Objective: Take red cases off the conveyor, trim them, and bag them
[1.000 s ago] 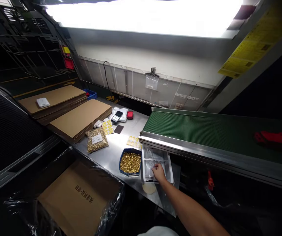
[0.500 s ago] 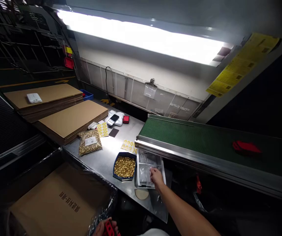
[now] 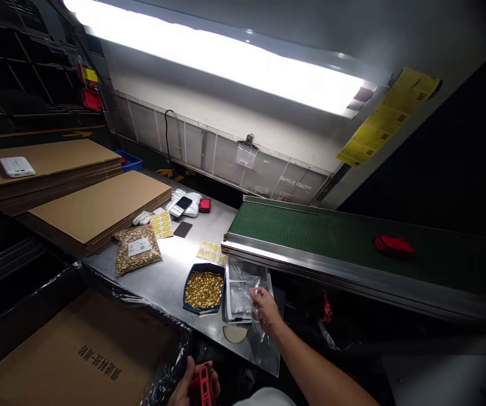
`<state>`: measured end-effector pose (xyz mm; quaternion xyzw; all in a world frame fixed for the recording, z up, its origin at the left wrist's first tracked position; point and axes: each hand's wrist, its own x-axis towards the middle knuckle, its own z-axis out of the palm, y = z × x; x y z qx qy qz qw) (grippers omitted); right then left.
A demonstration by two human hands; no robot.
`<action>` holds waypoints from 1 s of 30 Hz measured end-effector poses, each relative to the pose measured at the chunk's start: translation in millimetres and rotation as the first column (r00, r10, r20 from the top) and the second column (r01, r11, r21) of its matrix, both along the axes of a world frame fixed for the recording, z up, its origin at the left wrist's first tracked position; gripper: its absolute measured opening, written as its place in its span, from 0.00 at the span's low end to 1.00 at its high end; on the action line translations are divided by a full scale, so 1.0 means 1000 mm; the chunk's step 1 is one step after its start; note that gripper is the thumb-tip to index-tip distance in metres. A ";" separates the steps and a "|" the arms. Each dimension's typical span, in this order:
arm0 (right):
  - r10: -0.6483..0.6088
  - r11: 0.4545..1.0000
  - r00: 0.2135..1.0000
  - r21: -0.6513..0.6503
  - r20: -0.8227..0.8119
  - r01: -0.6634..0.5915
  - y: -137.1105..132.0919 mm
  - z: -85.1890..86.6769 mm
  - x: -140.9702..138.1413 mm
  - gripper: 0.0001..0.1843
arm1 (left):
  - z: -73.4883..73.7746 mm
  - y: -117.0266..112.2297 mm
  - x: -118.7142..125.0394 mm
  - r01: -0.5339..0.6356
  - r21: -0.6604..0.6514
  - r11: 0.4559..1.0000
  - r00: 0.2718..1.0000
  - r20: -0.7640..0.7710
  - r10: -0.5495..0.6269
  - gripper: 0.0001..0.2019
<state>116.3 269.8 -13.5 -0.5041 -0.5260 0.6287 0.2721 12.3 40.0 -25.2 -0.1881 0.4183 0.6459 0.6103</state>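
My right hand (image 3: 266, 310) pinches a small clear plastic bag (image 3: 254, 283) just above a white tray (image 3: 227, 304) with dividers, where more clear bags lie. At the bottom edge my left hand (image 3: 187, 386) is closed round a red and black object (image 3: 204, 386) with slots in its side; its exact kind I cannot make out. Left of the tray stands a dark blue bin (image 3: 187, 301) full of small brass-coloured metal pieces (image 3: 204, 288).
A green conveyor belt (image 3: 285, 225) runs to the right, carrying a red item (image 3: 394, 244). Stacked cardboard sheets (image 3: 103, 203), a filled bag of metal pieces (image 3: 139, 249), yellow sticker sheets (image 3: 211, 251) and a phone (image 3: 181, 207) lie leftward. A plastic-lined carton (image 3: 69, 349) sits at lower left.
My right hand has lifted a clear bag up out of the tray. My left hand has risen further into view with the red object. The whole view has shifted slightly.
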 end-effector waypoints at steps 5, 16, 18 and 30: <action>0.176 0.942 0.956 0.243 0.233 -0.232 -0.041 0.020 0.000 0.24 | 0.010 0.048 -0.003 0.330 0.043 0.943 0.848 -0.452 -0.277 0.36; 0.118 0.857 0.708 0.288 0.696 -0.426 -0.114 0.052 0.088 0.18 | -0.006 0.056 0.030 0.783 -0.018 0.622 0.514 -0.544 -0.663 0.32; 0.021 0.898 0.685 0.288 0.728 -0.333 -0.128 0.053 0.101 0.12 | -0.007 0.046 0.037 0.789 -0.064 0.611 0.475 -0.566 -0.673 0.31; 0.231 0.816 0.725 0.276 0.649 -0.508 -0.175 0.065 0.123 0.06 | 0.010 0.011 0.079 0.816 -0.071 0.573 0.406 -0.635 -0.657 0.10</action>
